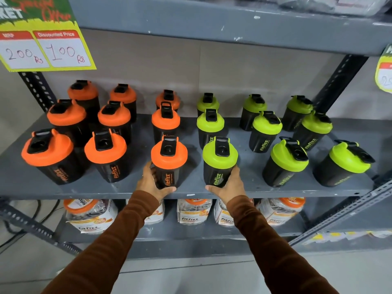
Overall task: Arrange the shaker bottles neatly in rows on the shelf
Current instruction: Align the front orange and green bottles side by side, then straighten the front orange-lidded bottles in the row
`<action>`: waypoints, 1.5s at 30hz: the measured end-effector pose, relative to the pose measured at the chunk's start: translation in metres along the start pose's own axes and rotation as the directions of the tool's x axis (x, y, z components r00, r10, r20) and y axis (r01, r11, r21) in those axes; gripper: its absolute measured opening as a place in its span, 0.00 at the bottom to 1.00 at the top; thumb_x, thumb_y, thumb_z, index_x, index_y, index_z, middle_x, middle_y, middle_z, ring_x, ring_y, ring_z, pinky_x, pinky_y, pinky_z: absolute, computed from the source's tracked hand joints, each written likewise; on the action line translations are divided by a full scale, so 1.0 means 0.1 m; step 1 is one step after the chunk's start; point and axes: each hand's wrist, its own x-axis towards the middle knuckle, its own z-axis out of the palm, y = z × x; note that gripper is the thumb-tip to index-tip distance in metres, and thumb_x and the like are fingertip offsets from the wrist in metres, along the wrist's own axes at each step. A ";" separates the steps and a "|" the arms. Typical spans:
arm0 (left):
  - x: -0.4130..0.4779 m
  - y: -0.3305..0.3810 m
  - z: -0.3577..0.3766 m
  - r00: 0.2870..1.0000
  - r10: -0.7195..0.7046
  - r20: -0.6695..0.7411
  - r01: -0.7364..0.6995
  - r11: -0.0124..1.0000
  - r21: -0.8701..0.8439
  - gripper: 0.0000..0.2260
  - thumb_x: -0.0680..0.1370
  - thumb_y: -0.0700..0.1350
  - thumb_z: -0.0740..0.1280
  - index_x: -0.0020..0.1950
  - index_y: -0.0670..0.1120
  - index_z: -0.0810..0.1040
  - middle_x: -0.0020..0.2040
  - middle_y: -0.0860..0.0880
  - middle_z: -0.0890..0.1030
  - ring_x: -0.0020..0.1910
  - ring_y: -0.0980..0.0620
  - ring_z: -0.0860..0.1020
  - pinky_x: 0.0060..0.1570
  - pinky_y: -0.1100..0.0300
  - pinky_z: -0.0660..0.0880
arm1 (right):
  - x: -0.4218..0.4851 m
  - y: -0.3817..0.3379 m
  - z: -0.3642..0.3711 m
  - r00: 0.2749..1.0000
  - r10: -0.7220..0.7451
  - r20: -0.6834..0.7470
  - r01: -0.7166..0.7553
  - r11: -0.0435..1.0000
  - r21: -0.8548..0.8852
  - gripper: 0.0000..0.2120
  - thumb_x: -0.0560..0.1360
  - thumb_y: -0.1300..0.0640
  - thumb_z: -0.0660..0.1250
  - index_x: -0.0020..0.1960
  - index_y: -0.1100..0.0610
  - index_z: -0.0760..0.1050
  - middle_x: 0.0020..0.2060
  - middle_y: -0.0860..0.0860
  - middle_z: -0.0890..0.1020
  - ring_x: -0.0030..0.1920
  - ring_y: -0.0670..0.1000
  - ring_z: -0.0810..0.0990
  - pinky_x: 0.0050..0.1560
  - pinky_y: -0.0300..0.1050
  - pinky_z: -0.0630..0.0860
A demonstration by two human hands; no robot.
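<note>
My left hand (151, 181) cups the smooth black body of an orange-lidded shaker (168, 162); my right hand (228, 184) wraps a green-lidded shaker (219, 162). Both round plastic bottles stand upright, front row, on the scuffed grey metal shelf (95, 188).

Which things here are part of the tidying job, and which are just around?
Job: orange-lidded shakers, green-lidded shakers, shelf, left hand and right hand each gripping a front bottle.
Just around: price sign, jars below.
</note>
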 end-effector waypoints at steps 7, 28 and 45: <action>0.01 -0.01 0.00 1.000 0.006 -0.025 -0.005 0.999 0.040 0.44 0.61 0.37 0.77 0.69 0.43 0.55 0.67 0.39 0.70 0.65 0.41 0.70 0.66 0.47 0.66 | 0.03 0.06 0.00 1.000 0.004 0.018 -0.003 1.000 -0.003 0.44 0.58 0.61 0.80 0.67 0.58 0.59 0.62 0.58 0.73 0.62 0.58 0.73 0.66 0.50 0.70; -0.27 -0.48 -0.20 0.872 0.105 -0.479 -0.235 0.947 -0.221 0.21 0.69 0.27 0.63 0.57 0.45 0.67 0.54 0.44 0.74 0.50 0.64 0.75 0.55 0.69 0.72 | -0.65 -0.10 0.55 0.634 -0.711 -0.304 0.669 0.702 -0.245 0.25 0.69 0.46 0.66 0.60 0.59 0.65 0.62 0.55 0.68 0.62 0.55 0.67 0.67 0.44 0.60; 0.31 -0.82 -1.82 0.776 -0.055 -0.629 -0.033 0.991 -0.127 0.44 0.60 0.36 0.78 0.68 0.36 0.56 0.67 0.36 0.67 0.65 0.42 0.68 0.65 0.56 0.64 | -0.30 -1.35 2.17 0.938 -0.127 0.324 0.050 0.970 0.237 0.55 0.63 0.67 0.76 0.73 0.57 0.39 0.73 0.58 0.58 0.71 0.54 0.61 0.69 0.45 0.59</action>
